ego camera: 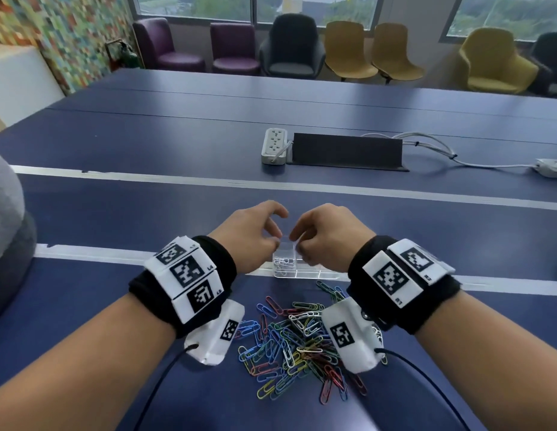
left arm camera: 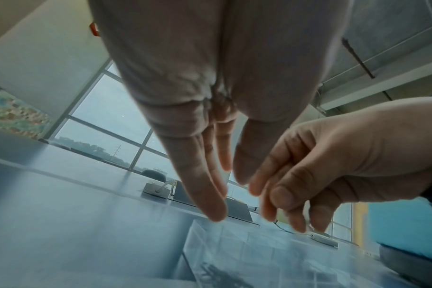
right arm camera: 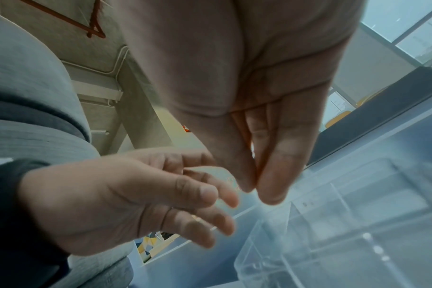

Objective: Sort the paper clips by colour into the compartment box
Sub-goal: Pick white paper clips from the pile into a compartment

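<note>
A clear compartment box (ego camera: 317, 273) (left arm camera: 247, 253) (right arm camera: 333, 233) sits on the blue table, with white clips (ego camera: 282, 265) in its left compartment. Both hands hover above that end. My left hand (ego camera: 278, 227) (left arm camera: 228, 187) (right arm camera: 219, 210) has relaxed, nearly straight fingers and holds nothing I can see. My right hand (ego camera: 294, 241) (right arm camera: 255, 189) (left arm camera: 279, 206) presses thumb against fingertips. A thin pale wire, seemingly a white paper clip, shows at the tips in the head view. A mixed-colour pile of paper clips (ego camera: 299, 343) lies nearer me, between my wrists.
Beyond the box are a white power strip (ego camera: 274, 146), a black cable hatch (ego camera: 345, 150) and a second strip (ego camera: 551, 168) with cables. White tape lines cross the table. A grey-clad person (ego camera: 6, 228) sits at the left edge. Chairs line the far wall.
</note>
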`<state>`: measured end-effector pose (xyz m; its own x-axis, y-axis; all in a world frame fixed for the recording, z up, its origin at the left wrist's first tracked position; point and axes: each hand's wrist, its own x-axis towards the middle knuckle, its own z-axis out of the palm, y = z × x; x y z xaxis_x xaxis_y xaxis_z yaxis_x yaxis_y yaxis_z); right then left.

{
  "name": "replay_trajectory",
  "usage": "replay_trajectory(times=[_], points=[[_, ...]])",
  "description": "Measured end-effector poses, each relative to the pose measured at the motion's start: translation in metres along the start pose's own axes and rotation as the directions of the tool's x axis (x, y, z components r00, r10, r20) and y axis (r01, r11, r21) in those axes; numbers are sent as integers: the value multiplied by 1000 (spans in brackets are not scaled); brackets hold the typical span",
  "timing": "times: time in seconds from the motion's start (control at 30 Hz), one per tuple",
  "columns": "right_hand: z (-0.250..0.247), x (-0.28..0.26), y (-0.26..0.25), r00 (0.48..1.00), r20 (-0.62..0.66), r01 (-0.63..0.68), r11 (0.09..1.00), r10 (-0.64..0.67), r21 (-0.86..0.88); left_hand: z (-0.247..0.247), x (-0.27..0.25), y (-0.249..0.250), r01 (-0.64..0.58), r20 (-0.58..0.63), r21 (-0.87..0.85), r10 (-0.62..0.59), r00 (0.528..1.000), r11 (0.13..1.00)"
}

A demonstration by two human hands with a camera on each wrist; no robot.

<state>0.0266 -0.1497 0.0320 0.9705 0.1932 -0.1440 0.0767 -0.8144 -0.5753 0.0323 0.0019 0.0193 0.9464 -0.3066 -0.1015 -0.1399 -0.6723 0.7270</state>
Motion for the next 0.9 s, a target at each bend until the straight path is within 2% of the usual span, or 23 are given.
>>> replay_trajectory(times=[0.07, 0.17, 0.27, 0.37, 0.5, 0.63, 0.83, 0.9], points=[[-3, -9, 2, 999, 16, 46, 998, -46, -41, -1, -6, -1, -59, 22, 87, 57, 998, 994], [-3, -28, 6, 985, 136, 135, 963, -105, -235, 3, -16, 4, -146, 174, 261, 103, 979, 954], [2, -43, 11, 963, 253, 169, 933, -88, -318, 13, -22, 10, -191, 333, 342, 71, 940, 920], [13, -49, 11, 936, 340, 211, 914, -87, -346, 22, -24, 17, -226, 416, 435, 28, 909, 872], [24, -47, 14, 938, 332, 229, 892, -96, -390, 32, -27, 22, -238, 444, 522, -23, 896, 819], [20, -47, 17, 937, 325, 241, 909, -126, -340, 36, -29, 21, -252, 436, 549, -16, 900, 797], [6, -49, 22, 969, 212, 182, 941, -123, -286, 33, -29, 18, -218, 412, 475, 4, 911, 853], [4, -48, 25, 972, 203, 166, 951, -114, -259, 33, -29, 18, -218, 411, 499, -7, 912, 839]])
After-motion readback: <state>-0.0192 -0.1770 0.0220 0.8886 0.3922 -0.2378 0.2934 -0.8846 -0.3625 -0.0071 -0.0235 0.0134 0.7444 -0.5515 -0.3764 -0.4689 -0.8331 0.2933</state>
